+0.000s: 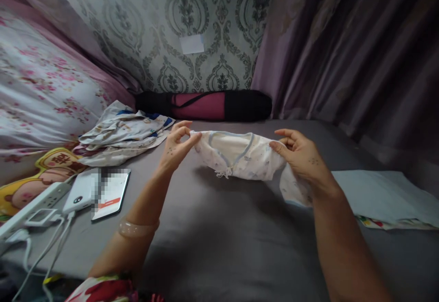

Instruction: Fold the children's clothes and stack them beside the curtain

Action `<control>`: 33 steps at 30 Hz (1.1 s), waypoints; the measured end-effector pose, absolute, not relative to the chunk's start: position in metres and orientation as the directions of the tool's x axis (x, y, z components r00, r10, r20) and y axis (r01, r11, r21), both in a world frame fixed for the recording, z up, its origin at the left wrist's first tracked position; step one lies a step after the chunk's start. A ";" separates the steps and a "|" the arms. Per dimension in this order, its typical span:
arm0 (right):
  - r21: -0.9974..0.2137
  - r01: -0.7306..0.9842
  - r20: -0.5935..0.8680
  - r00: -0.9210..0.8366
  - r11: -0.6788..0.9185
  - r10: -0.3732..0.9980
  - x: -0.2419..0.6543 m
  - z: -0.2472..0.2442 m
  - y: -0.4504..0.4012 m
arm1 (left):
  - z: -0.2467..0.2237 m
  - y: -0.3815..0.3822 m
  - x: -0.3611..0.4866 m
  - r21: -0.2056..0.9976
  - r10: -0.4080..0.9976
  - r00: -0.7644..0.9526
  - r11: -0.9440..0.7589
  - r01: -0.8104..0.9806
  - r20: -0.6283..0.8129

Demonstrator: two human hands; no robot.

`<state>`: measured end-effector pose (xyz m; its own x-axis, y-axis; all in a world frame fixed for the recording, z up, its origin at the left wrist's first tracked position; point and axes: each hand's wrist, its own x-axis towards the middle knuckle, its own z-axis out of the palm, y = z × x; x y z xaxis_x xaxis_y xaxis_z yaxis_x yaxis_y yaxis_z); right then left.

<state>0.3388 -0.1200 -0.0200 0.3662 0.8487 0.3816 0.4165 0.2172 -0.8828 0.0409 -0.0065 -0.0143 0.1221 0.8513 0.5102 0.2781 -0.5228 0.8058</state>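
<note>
A small white baby shirt [254,162] with a faint print, a blue-edged neckline and a little tie at the front hangs above the grey sheet. At its left shoulder my left hand [178,144] pinches the cloth between thumb and fingers. My right hand [297,153] grips the other shoulder, and a sleeve droops below that wrist. Between the hands the neck opening faces up, with the lower part of the shirt folded out of sight.
Crumpled clothes [120,135] lie at the left. Near them are a phone [118,192], a white power bank [80,192], a power strip [51,199] with cables and a cartoon cushion [27,185]. A black and pink bag [206,105] lies along the wall. Folded pale cloth [387,194] is at right.
</note>
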 end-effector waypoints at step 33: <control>-0.539 0.838 -0.270 -0.262 0.080 0.926 0.341 -0.073 -0.096 | -0.094 -0.001 0.010 0.562 0.700 0.713 -0.601 0.568 0.029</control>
